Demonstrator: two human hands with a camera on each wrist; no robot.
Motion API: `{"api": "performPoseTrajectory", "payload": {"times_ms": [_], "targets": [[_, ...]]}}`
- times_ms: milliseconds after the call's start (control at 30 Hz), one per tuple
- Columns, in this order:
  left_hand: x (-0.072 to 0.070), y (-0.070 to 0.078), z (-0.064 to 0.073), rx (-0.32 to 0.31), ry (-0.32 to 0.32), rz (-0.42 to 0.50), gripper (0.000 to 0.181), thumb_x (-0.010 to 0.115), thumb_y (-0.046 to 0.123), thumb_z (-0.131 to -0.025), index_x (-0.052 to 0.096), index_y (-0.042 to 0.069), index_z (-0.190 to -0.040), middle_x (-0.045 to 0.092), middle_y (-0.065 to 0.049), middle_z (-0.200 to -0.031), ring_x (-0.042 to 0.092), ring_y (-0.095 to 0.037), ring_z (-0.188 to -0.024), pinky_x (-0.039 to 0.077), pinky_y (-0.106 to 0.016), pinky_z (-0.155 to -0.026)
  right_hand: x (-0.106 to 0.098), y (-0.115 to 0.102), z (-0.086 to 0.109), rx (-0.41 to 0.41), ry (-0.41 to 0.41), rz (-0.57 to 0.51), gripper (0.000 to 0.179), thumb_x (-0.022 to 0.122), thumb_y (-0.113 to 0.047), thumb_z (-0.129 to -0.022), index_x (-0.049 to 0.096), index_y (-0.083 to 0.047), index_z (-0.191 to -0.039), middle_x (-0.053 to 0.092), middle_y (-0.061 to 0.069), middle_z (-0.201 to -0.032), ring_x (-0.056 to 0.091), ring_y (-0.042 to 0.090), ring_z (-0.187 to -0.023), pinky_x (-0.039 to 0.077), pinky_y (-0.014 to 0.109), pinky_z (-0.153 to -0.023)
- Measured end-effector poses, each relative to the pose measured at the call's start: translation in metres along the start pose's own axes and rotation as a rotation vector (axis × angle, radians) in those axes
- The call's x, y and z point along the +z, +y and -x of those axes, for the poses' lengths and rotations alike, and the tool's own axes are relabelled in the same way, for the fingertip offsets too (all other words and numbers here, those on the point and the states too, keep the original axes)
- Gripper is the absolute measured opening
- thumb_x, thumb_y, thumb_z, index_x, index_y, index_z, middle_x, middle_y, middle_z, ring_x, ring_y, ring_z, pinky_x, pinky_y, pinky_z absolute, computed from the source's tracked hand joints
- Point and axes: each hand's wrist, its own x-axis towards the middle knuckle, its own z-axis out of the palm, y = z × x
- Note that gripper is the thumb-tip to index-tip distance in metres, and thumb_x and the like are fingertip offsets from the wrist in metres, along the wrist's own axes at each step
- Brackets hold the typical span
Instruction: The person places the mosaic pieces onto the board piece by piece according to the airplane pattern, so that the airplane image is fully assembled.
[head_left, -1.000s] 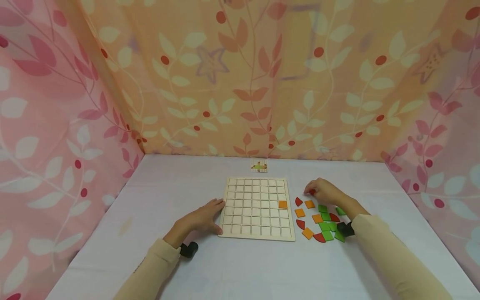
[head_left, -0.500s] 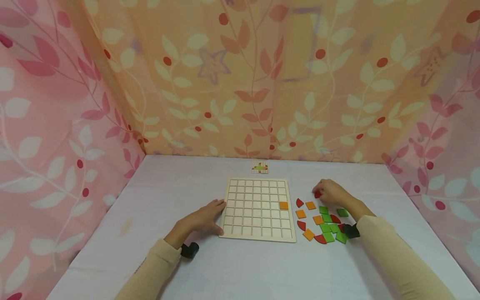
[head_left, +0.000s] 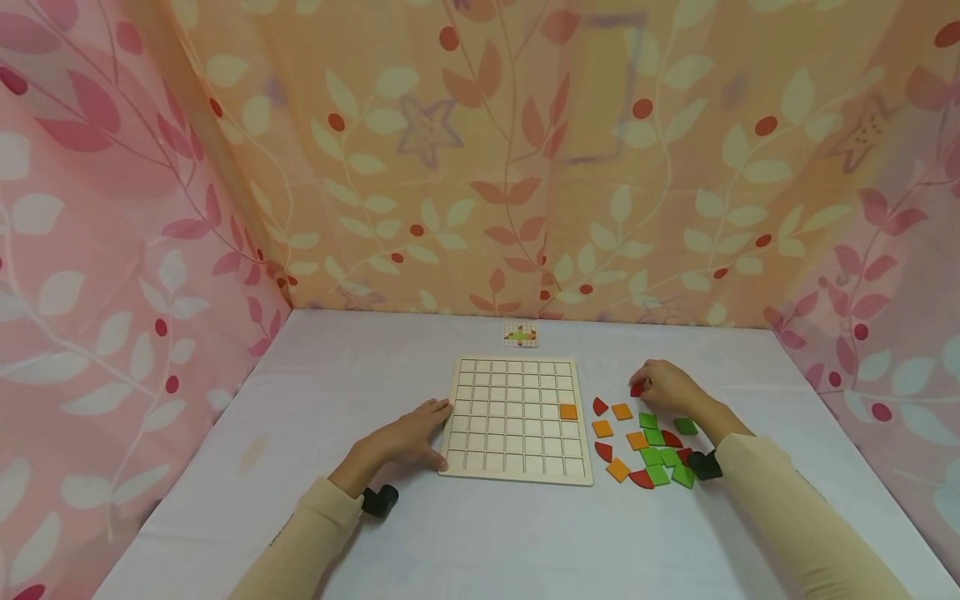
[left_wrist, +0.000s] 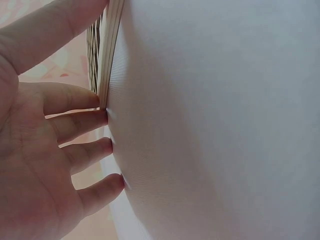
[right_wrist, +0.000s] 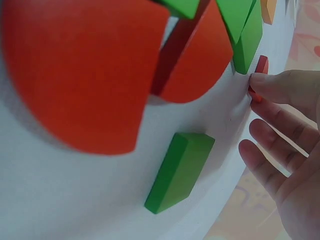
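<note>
A pale wooden grid board [head_left: 517,421] lies on the white table, with one orange square tile [head_left: 567,412] in a cell near its right edge. My left hand [head_left: 406,435] rests against the board's left side, fingers spread and extended; its fingertips [left_wrist: 117,181] meet the table beside the rim. To the right, beyond the loose tiles, my right hand [head_left: 667,388] pinches a red quarter-circle tile [right_wrist: 262,65] between thumb and index finger, low over the cloth. The other fingers of that hand are loosely bent.
Several green tiles [head_left: 651,456], orange squares [head_left: 602,428] and red quarter-circles [head_left: 641,479] lie scattered right of the board, partly under my right wrist. A small picture card [head_left: 520,334] lies behind the board. Patterned curtains [head_left: 480,167] border the table's back and sides.
My right hand has shifted a little to the right, away from the board, with the red quarter-circle tile in its fingers. The left hand stays at the board's edge.
</note>
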Motion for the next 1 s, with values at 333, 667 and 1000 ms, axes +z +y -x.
{"api": "performPoseTrajectory", "payload": {"times_ms": [333,667,1000], "targets": [[0.0001,-0.0009,-0.0009,-0.006,0.006,-0.006,0.097,0.083,0.028,-0.076,0.029,0.006,-0.153,0.024,-0.010,-0.162,0.015,-0.031,-0.152,0.022,-0.052,-0.120,0.0003,0.0002,-0.0012,-0.015,0.003,0.007,0.026,0.066,-0.005,-0.084,0.071,-0.001,-0.109,0.065,0.014,-0.104,0.055,0.028,-0.093,0.050,0.053,-0.094],[-0.0002,0.0007,-0.0005,-0.013,0.005,-0.002,0.097,0.084,0.028,-0.075,0.030,0.006,-0.153,0.024,-0.009,-0.162,0.015,-0.031,-0.152,0.022,-0.051,-0.121,-0.0003,-0.0005,0.0013,-0.032,0.012,0.012,0.023,0.068,-0.008,-0.086,0.073,-0.001,-0.107,0.066,0.013,-0.101,0.057,0.027,-0.093,0.050,0.053,-0.094],[-0.0004,0.0011,-0.0004,-0.013,-0.001,-0.008,0.096,0.083,0.028,-0.076,0.030,0.005,-0.153,0.023,-0.010,-0.162,0.015,-0.031,-0.152,0.022,-0.051,-0.121,0.0004,-0.0019,0.0011,-0.045,0.009,-0.005,0.026,0.063,-0.004,-0.086,0.072,-0.003,-0.110,0.065,0.014,-0.104,0.058,0.029,-0.094,0.050,0.053,-0.094]]}}
